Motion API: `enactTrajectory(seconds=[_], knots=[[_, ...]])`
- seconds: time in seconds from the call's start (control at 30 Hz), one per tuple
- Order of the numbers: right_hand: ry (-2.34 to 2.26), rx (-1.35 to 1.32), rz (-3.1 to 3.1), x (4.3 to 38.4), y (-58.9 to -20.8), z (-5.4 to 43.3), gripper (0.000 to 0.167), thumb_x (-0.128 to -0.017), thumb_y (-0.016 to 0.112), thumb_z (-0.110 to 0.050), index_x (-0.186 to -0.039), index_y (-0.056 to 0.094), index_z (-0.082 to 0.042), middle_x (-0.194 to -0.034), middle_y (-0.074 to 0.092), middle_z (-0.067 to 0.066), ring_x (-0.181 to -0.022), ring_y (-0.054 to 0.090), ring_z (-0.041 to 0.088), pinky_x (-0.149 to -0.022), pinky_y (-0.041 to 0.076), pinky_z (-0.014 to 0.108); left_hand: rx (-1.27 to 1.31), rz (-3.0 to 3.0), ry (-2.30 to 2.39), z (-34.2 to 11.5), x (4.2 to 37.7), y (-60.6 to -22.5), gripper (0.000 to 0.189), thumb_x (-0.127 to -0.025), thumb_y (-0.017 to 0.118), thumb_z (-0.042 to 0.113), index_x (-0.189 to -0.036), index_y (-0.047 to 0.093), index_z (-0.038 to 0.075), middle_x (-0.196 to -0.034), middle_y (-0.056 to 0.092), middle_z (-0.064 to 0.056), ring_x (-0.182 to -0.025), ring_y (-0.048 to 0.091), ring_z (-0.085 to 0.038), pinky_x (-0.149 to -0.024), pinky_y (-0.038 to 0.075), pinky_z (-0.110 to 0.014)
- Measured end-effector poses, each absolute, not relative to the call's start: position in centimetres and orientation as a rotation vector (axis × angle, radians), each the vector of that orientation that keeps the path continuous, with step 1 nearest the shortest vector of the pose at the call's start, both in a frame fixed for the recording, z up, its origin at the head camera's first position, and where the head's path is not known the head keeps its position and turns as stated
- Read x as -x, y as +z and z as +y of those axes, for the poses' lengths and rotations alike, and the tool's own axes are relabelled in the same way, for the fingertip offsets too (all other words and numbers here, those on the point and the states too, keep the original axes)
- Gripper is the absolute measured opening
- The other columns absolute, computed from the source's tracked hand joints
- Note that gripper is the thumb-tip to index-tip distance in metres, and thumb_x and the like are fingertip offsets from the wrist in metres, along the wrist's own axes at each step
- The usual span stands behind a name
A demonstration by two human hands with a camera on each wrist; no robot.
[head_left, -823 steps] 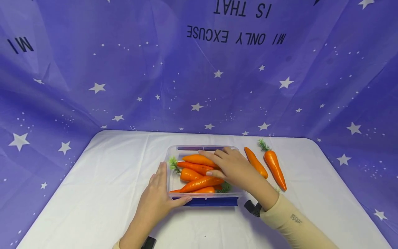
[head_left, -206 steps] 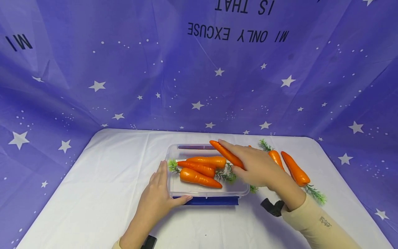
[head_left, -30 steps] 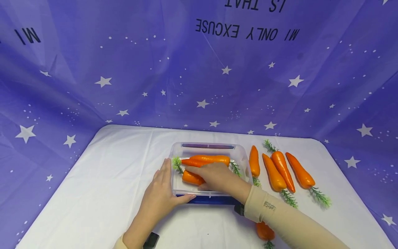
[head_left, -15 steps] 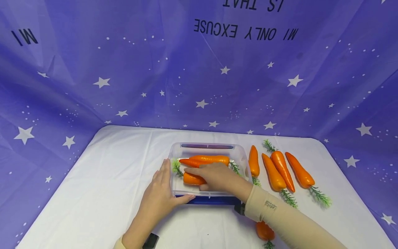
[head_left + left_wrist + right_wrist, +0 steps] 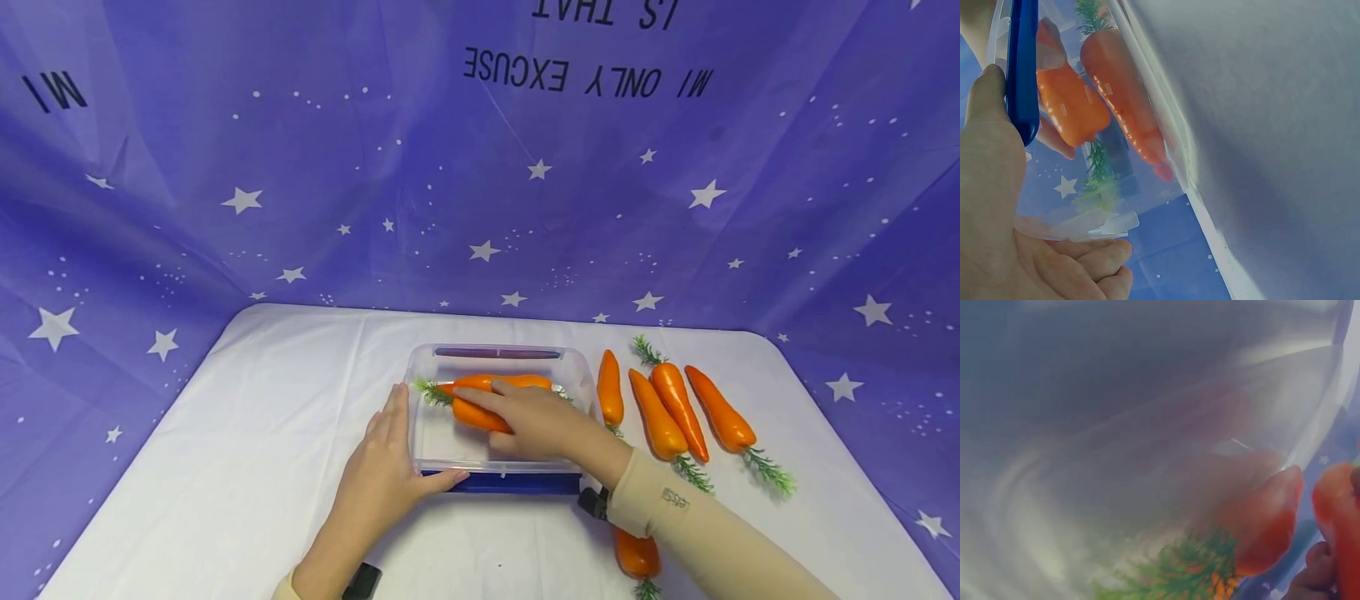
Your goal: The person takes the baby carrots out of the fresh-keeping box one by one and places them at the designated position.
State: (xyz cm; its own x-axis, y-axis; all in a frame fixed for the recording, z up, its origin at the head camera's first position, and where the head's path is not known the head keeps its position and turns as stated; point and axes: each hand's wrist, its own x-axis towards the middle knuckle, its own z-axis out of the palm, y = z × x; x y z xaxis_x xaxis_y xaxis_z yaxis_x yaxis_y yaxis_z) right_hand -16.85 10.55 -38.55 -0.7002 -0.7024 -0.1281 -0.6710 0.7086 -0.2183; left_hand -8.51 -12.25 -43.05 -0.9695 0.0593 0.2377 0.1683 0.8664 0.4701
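Note:
A clear plastic box (image 5: 450, 450) with a blue front latch (image 5: 517, 483) stands on the white table. My left hand (image 5: 381, 458) holds its front-left corner, thumb along the front, fingers down the left side. Inside the box my right hand (image 5: 536, 421) grips a shiny orange carrot (image 5: 480, 414), its green top (image 5: 433, 392) pointing left. In the left wrist view, fingertips show on both sides of this carrot (image 5: 1072, 103). Another orange carrot (image 5: 517, 382) lies behind it. A redder tip (image 5: 446, 389) shows between them; the hand hides the rest.
Several carrots lie right of the box: one close beside it (image 5: 611, 387), then a paler one (image 5: 658, 417), a glossy one (image 5: 678, 408) and an outer one (image 5: 723, 412). Another carrot (image 5: 637, 554) lies nearer, partly under the right sleeve. A starry purple cloth (image 5: 480, 208) rises behind.
In the last half second the gripped carrot has shifted back and right, off the box's front floor. Since the oldest frame, the box holds fewer carrots and the table right of it more.

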Motion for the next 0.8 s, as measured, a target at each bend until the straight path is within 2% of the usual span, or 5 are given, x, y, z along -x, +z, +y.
enactTrajectory(seconds=[0.1, 0.33, 0.47, 0.67, 0.8], knots=[[-0.268, 1.046, 2.721, 16.7, -38.5, 11.0, 0.072, -0.094, 0.061, -0.032, -0.155, 0.025, -0.045, -0.152, 0.047, 0.016, -0.081, 0.065, 0.024, -0.077, 0.055, 0.042, 0.17, -2.822, -0.748, -12.2, 8.5, -43.0, 0.139, -0.059, 0.063, 0.09, -0.157, 0.02, 0.0, -0.16, 0.03, -0.021, -0.137, 0.045, -0.043, -0.105, 0.046, -0.057], [-0.304, 0.932, 2.796, 16.7, -37.7, 12.4, 0.072, -0.095, 0.059, -0.036, -0.154, 0.02, -0.052, -0.145, 0.055, 0.005, -0.112, 0.064, 0.026, -0.093, 0.052, 0.05, 0.167, -2.81, -0.757, -12.2, 8.5, -43.1, 0.139, -0.059, 0.065, 0.089, -0.157, 0.02, 0.001, -0.16, 0.031, -0.021, -0.137, 0.046, -0.043, -0.104, 0.047, -0.057], [-0.34, 0.881, 2.84, 16.6, -36.6, 13.1, 0.074, -0.094, 0.059, -0.038, -0.152, 0.017, -0.056, -0.142, 0.057, -0.006, -0.1, 0.063, 0.016, -0.087, 0.053, 0.041, 0.172, -2.807, -0.758, -12.2, 8.5, -43.1, 0.139, -0.059, 0.067, 0.087, -0.157, 0.02, 0.0, -0.16, 0.032, -0.022, -0.137, 0.045, -0.043, -0.104, 0.046, -0.057], [-0.408, 0.844, 2.877, 16.1, -34.7, 14.3, 0.074, -0.096, 0.057, -0.041, -0.152, 0.012, -0.057, -0.082, 0.059, -0.008, -0.057, 0.049, 0.011, -0.054, 0.043, 0.027, 0.161, -2.833, -0.762, -12.2, 8.5, -43.0, 0.139, -0.059, 0.066, 0.088, -0.157, 0.019, 0.001, -0.161, 0.03, -0.021, -0.137, 0.045, -0.046, -0.105, 0.045, -0.058], [-0.436, 0.802, 2.893, 15.2, -33.5, 15.3, 0.075, -0.096, 0.059, -0.043, -0.152, 0.01, -0.058, -0.066, 0.046, -0.004, -0.046, 0.039, 0.013, -0.044, 0.036, 0.027, 0.154, -2.845, -0.768, -12.2, 8.5, -43.0, 0.139, -0.059, 0.067, 0.087, -0.158, 0.018, 0.002, -0.161, 0.028, -0.021, -0.137, 0.044, -0.046, -0.105, 0.045, -0.058]])
